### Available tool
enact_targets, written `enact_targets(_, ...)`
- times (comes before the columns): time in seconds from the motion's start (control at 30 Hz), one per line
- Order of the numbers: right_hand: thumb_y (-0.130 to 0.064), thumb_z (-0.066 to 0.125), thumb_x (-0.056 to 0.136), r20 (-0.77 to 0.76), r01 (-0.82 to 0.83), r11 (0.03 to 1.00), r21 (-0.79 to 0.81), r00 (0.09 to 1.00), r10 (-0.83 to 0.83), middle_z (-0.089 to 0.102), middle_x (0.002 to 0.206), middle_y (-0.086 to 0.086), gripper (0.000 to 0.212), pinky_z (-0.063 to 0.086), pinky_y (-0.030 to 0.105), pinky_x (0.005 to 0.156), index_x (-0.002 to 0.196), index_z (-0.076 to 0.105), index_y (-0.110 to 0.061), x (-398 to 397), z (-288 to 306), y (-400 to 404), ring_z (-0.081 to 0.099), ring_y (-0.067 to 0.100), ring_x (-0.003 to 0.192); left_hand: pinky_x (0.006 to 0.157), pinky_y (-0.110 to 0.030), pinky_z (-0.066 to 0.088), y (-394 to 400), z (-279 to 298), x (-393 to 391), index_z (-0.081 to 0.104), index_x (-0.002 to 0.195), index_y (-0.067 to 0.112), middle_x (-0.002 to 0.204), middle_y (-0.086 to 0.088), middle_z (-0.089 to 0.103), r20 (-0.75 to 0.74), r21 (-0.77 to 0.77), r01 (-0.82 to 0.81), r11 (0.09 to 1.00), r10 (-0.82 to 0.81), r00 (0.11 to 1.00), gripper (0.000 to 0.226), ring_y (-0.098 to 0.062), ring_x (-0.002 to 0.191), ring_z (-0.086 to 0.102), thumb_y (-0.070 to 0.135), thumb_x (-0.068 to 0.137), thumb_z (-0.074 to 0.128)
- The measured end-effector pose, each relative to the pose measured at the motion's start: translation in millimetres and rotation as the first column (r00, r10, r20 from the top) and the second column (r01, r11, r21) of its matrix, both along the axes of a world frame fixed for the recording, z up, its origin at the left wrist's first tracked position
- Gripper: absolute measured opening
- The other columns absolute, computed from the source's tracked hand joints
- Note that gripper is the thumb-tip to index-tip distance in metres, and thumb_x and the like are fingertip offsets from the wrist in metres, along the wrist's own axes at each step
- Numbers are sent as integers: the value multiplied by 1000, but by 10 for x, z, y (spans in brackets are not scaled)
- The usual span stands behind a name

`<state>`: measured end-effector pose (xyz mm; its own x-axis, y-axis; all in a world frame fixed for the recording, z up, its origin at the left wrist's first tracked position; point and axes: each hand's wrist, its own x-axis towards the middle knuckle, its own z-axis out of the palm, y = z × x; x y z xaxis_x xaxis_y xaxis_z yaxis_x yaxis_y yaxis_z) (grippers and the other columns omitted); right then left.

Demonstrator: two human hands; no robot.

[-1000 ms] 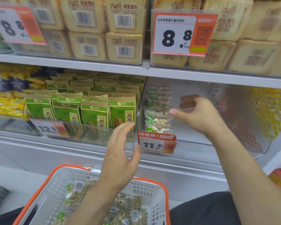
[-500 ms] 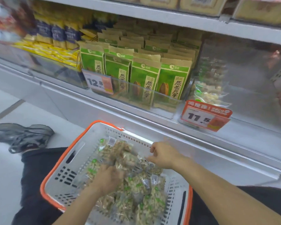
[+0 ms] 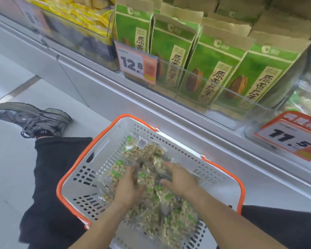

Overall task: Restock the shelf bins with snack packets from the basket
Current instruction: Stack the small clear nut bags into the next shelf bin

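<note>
Both hands sit in the white orange-rimmed plastic basket [image 3: 104, 153] on the heap of clear green-labelled nut packets [image 3: 151, 198]. The left hand [image 3: 129, 187] curls round packets; the right hand [image 3: 180, 178] spreads flat, apparently only pressing. The packets lie jumbled, no common axis. The clear shelf bin [image 3: 302, 105] lies far right, nearer the right hand.

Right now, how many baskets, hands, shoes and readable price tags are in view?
Basket: 1
Hands: 2 (left hand, right hand)
Shoe: 1
Readable price tags: 2 (12.8 tag, 11.5 tag)
Total: 6
</note>
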<state>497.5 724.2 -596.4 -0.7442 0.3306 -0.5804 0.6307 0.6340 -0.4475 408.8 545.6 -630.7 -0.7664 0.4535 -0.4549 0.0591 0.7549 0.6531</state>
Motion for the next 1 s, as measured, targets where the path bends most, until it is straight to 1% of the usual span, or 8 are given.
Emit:
enact_targets(0.13,-10,58,95,-119,-58,983,172,990,79,64,105,3,15,47,25,88,105,68,-16,-117,21,-77,54,16,85,45,-15,44,35,-12,-73,35,129,29,76,-1,49,178,41,-178,983,168,970,63,-11,61,51,11,84,76)
enact_targets(0.23,-6,54,95,-139,-87,976,200,984,116,62,89,1,20,41,24,69,93,69,-18,-127,20,-88,59,18,78,58,-27,52,-21,-40,-148,56,110,7,81,-4,53,379,-26,-277,961,266,886,48,-16,65,56,29,78,82)
enact_targets(0.33,4,54,87,-139,-82,984,158,985,105,55,65,-7,33,41,22,56,72,65,-23,-66,69,-141,53,12,62,65,-34,54,-73,9,-158,49,120,-4,82,-11,59,586,-38,-352,935,307,750,56,-21,67,59,21,82,80)
enact_targets(0.4,-3,51,91,-151,-111,985,132,980,131,57,71,-6,27,42,27,60,87,69,-22,-4,133,-266,54,14,67,61,-33,50,-83,69,-107,50,108,-8,72,-12,60,677,-15,-375,927,285,679,38,-21,60,58,7,85,76)
enact_targets(0.47,-12,46,97,-173,-97,989,110,978,115,64,104,1,28,47,31,81,110,68,-23,67,156,-389,60,20,93,50,-27,49,-72,196,-18,48,89,-1,58,-9,60,693,-8,-395,919,290,660,21,-17,47,57,0,88,70)
enact_targets(0.63,-17,55,94,-78,89,996,5,993,-89,41,140,5,51,40,30,105,143,41,-18,245,84,-378,49,23,125,57,-36,51,-120,197,117,44,127,-2,85,-14,55,545,-3,-457,889,385,745,59,-28,68,58,18,84,78)
enact_targets(0.83,-42,65,92,-58,298,954,-36,952,-300,60,123,0,47,46,26,83,129,49,-19,284,-58,-182,54,14,97,80,-47,55,-105,210,118,45,127,5,106,-6,54,468,67,-477,876,395,791,57,-26,91,59,24,84,78)
enact_targets(1.0,-49,62,92,-21,416,907,-67,908,-418,62,122,2,55,45,28,81,133,46,-16,147,-195,-63,59,20,102,86,-50,58,9,122,65,46,133,9,113,-4,57,420,63,-457,887,391,819,60,-28,99,64,27,85,77)
